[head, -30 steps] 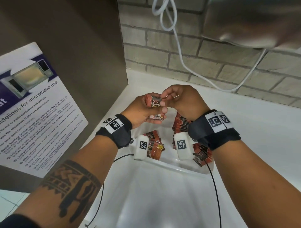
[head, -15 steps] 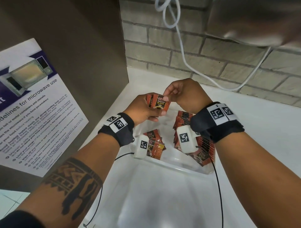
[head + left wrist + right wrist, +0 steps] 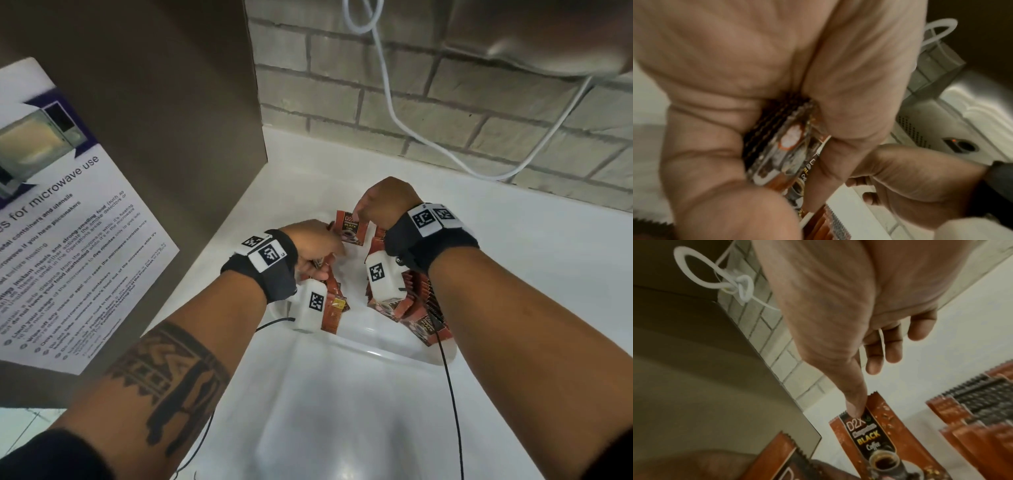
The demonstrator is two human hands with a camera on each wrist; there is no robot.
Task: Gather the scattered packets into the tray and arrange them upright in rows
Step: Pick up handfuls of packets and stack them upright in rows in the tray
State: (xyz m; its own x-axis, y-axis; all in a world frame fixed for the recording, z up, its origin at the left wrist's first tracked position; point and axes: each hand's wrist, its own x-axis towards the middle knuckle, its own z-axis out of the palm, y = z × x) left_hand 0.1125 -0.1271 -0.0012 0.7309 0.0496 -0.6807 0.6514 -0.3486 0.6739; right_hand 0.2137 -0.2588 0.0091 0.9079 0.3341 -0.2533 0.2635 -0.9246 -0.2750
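My right hand (image 3: 368, 210) pinches one red-brown coffee packet (image 3: 352, 229) by its top edge and holds it upright over the far side of the translucent tray (image 3: 380, 353). In the right wrist view my thumb presses that packet (image 3: 877, 436) at its top. My left hand (image 3: 317, 245) grips a small stack of packets (image 3: 781, 155) just left of it, low over the tray. A row of upright packets (image 3: 419, 296) fills the tray's right side. Loose packets (image 3: 335, 303) lie at its left, partly hidden by my wrist camera.
A brown cabinet side with a microwave notice (image 3: 58, 233) stands close on the left. The brick wall (image 3: 376, 85) with a hanging white cable (image 3: 397, 116) is behind. A steel appliance (image 3: 548, 34) overhangs at top right. The white counter (image 3: 548, 274) extends right.
My right hand has drawn one packet off the stack in my left hand and carried it right, toward the upright row. Both hands have sunk toward the tray.
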